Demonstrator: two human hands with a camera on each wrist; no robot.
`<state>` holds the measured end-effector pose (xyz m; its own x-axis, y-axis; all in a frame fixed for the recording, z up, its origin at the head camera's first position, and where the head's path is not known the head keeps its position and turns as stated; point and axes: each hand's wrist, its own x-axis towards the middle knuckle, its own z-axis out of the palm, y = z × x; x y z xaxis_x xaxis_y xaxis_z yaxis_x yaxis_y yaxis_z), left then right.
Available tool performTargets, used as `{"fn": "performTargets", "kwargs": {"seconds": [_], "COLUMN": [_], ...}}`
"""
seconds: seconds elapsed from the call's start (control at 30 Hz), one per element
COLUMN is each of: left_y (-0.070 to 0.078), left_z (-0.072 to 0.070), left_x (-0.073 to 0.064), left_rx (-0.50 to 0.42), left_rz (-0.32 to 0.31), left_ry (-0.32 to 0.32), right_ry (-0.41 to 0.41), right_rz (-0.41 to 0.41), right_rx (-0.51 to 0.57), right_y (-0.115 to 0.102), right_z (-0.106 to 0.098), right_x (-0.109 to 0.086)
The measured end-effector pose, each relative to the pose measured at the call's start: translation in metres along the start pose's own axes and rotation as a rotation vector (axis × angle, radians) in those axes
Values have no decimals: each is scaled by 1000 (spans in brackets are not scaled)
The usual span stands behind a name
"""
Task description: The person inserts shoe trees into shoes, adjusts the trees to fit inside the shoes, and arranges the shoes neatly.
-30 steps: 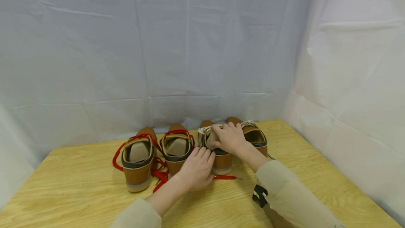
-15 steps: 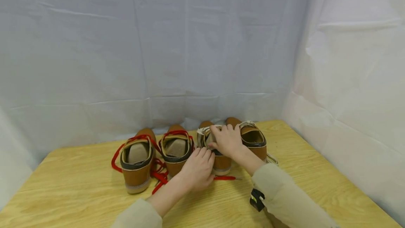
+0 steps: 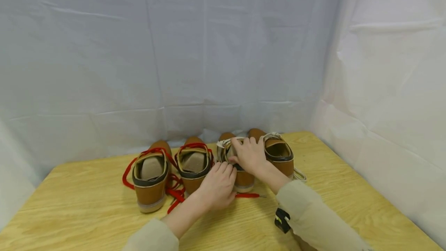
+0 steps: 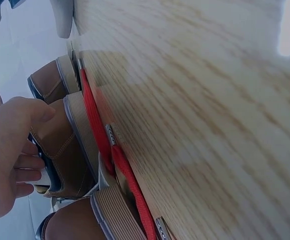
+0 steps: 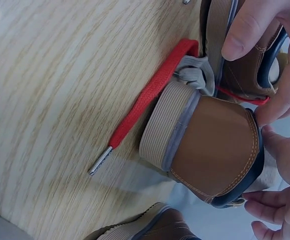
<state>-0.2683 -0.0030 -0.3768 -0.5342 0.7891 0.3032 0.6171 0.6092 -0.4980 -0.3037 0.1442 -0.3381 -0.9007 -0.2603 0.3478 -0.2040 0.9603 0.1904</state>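
Several tan-brown leather shoes stand in a row, heels towards me. Both hands are at the third shoe from the left (image 5: 217,145), which has a dark collar and white laces. Low by its heel, my left hand (image 3: 217,187) touches the left edge of the collar with the index fingertip; its thumb stands apart. My right hand (image 3: 249,156) is over the opening, its curled fingers and thumb holding the collar in the right wrist view. The second shoe (image 3: 195,162), beside my left hand, has red laces. A red lace end (image 5: 147,95) lies on the table behind the third shoe's heel.
The leftmost shoe (image 3: 152,181) also has red laces, some looped on the wooden table (image 3: 87,204). On the right, a white-laced shoe (image 3: 280,156) stands close by. Pale sheeting (image 3: 181,57) hangs behind the table and at its sides.
My right hand has shifted slightly to the left with its forearm, uncovering more of the rightmost shoe and its white lace loop. My left hand stays where it was.
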Motion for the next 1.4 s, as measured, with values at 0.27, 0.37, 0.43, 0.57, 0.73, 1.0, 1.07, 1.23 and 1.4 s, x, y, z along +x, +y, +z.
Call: {"fn": "performTargets", "kwargs": {"seconds": [0.27, 0.37, 0.43, 0.57, 0.73, 1.0, 1.07, 1.23, 1.4], "left_y": [0, 0, 0, 0, 0, -1, -1, -1, 0], "left_z": [0, 0, -1, 0, 0, -1, -1, -1, 0], "left_x": [1, 1, 0, 1, 0, 1, 1, 1, 0], "left_rx": [-7, -3, -2, -4, 1, 9, 10, 7, 6], "left_rz": [2, 3, 4, 5, 9, 11, 12, 14, 15], "left_ry": [-9, -12, -12, 5, 14, 14, 11, 6, 10], "right_ry": [-4, -1, 0, -8, -7, -6, -8, -17, -34], "right_rz": [3, 6, 9, 5, 3, 13, 16, 21, 26], "right_rx": [-7, -16, -23, -30, -36, -10, -2, 5, 4], "right_y": [-1, -1, -1, -3, -4, -3, -3, -3, -2], "right_z": [3, 5, 6, 8, 11, 12, 12, 11, 9], "right_x": [1, 1, 2, 1, -1, 2, 3, 4, 4]}}
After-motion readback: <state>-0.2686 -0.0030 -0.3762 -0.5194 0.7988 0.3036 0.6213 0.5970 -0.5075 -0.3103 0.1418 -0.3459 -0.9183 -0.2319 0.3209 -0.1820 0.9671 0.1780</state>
